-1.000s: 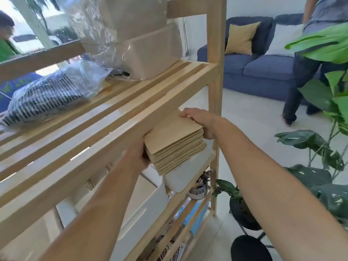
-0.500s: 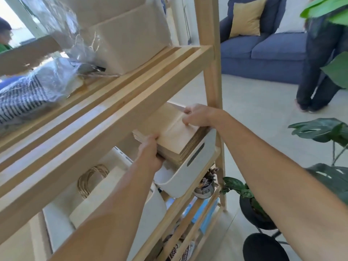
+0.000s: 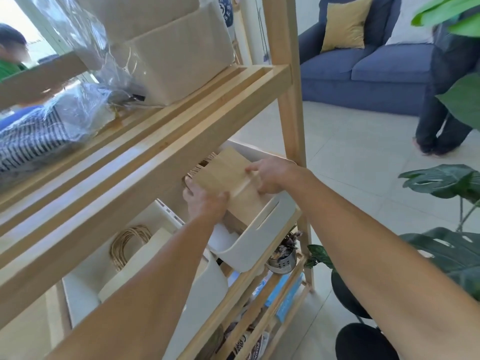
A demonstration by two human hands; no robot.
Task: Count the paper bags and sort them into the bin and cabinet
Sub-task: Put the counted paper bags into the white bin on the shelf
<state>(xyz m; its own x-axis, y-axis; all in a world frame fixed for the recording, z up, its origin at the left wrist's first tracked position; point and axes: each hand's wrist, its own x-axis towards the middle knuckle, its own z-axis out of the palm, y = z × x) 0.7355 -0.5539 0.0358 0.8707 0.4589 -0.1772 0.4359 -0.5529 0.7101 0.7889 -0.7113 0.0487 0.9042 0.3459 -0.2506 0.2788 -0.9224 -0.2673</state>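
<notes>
1. Two hands, left hand [image 3: 205,201] and right hand [image 3: 272,175], gripping one stack of paper bags [image 3: 226,175]; bags within too tightly packed to count.
2. Two white bins: small bin [image 3: 259,240] directly under the grip, large bin [image 3: 207,284] below-left of it.
3. One handled bag [image 3: 145,255], below-left of the grip.
4. Two black pots, upper pot [image 3: 345,294] and lower pot [image 3: 363,341], below-right of the grip.
</notes>
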